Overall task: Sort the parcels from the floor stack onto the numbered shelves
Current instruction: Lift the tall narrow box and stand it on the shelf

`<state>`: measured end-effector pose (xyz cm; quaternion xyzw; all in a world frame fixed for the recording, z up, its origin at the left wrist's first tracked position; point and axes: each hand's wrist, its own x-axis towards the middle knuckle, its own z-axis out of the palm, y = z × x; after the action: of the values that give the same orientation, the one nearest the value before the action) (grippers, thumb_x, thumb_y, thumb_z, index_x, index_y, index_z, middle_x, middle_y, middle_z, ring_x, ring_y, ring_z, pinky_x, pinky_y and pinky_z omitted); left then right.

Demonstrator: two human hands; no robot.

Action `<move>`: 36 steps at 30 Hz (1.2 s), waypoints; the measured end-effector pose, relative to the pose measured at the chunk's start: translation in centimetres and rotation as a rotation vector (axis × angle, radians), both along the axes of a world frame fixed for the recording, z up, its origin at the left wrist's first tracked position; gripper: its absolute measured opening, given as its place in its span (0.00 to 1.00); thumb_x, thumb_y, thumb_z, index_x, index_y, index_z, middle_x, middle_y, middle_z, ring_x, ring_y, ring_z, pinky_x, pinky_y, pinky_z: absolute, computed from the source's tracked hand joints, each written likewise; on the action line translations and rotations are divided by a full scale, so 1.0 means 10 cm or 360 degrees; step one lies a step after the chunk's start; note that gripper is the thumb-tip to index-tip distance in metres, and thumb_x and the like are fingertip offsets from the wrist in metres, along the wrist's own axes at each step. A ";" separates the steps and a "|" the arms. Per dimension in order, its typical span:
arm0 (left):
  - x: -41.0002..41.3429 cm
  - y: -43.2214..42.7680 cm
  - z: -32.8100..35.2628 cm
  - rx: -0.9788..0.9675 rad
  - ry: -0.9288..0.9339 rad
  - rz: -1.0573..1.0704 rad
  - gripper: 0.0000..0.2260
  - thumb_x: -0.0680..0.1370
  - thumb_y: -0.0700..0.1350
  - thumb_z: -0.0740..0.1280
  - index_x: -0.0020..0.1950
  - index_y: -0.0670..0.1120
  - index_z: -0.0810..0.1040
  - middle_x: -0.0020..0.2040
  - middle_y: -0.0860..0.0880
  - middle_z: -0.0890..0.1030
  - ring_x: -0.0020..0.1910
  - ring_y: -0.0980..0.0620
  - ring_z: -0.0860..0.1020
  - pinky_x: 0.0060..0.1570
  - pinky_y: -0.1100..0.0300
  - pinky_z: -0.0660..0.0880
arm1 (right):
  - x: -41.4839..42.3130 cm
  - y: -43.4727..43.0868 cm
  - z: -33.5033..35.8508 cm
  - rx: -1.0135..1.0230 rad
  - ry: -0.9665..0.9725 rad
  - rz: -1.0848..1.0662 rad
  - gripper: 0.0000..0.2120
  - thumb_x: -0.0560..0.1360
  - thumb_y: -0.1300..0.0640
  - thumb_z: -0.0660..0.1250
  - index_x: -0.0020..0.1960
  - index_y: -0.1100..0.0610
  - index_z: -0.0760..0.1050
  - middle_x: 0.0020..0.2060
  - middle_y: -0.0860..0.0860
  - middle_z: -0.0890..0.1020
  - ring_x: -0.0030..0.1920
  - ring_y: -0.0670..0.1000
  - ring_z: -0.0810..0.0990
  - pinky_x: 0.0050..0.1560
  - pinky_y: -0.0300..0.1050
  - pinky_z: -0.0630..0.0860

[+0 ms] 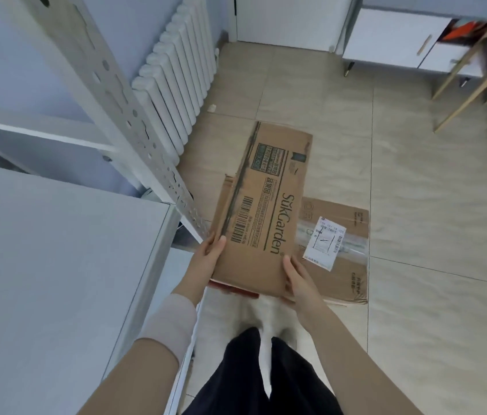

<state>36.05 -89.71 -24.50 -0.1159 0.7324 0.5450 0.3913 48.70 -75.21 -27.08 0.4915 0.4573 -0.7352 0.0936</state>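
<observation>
Currently, head view, looking down over both forearms. Both arms are reaching forward and down, elbows slightly bent, and the hands are meeting at the near end of a long cardboard box [266, 205] printed with a barcode and green lettering.

The left hand [209, 256] is gripping the box's near left corner, with the thumb lying on the top face and the fingers going under the edge. A pale sleeve [173, 322] is covering part of that forearm. The right hand [296, 277] is gripping the near right edge the same way, thumb flat on top and fingers curling out of sight beneath.

The box is pointing lengthwise away from the person, towards a white radiator [182, 70]. It is overlapping a second box [353, 265] that is lying flat on the tiled floor [415, 190], taped and bearing a white label [324, 242]. I cannot tell whether the far end of the held box is lifted clear. Something red [236, 287] is showing under its near edge.

On the left, a white shelf board [41, 265] and a perforated rack post [134, 115] are standing just beside the left hand. Dark trousers [251, 378] are showing at the bottom. A white cabinet [391, 37] and wooden chair legs [475, 85] are sitting well apart, at the upper right.
</observation>
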 end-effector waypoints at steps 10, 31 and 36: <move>0.04 0.04 -0.06 0.0100 0.0025 -0.0082 0.28 0.73 0.60 0.66 0.70 0.53 0.66 0.64 0.51 0.76 0.59 0.52 0.75 0.52 0.58 0.73 | 0.03 -0.04 0.19 0.0050 0.0110 -0.0327 0.26 0.75 0.43 0.64 0.71 0.46 0.63 0.59 0.44 0.75 0.54 0.45 0.75 0.54 0.50 0.75; 1.37 1.68 0.76 0.0748 -0.0450 -0.0764 0.26 0.75 0.48 0.68 0.71 0.59 0.64 0.60 0.52 0.80 0.60 0.50 0.77 0.60 0.41 0.72 | 1.99 0.99 1.26 0.0608 0.0274 -0.0826 0.29 0.69 0.32 0.63 0.67 0.42 0.68 0.58 0.42 0.79 0.58 0.45 0.78 0.65 0.55 0.70; 2.17 2.17 1.02 0.0680 -0.0626 -0.0946 0.20 0.75 0.52 0.67 0.67 0.55 0.71 0.60 0.49 0.80 0.58 0.45 0.79 0.54 0.37 0.74 | 2.96 0.97 1.40 0.0813 0.0545 -0.1238 0.32 0.61 0.27 0.63 0.60 0.42 0.73 0.56 0.49 0.81 0.62 0.51 0.77 0.59 0.48 0.74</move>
<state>57.74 -67.98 -14.33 0.0825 0.5156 0.5157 0.6793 78.28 -65.49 -13.11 0.5051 0.4145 -0.6503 -0.3877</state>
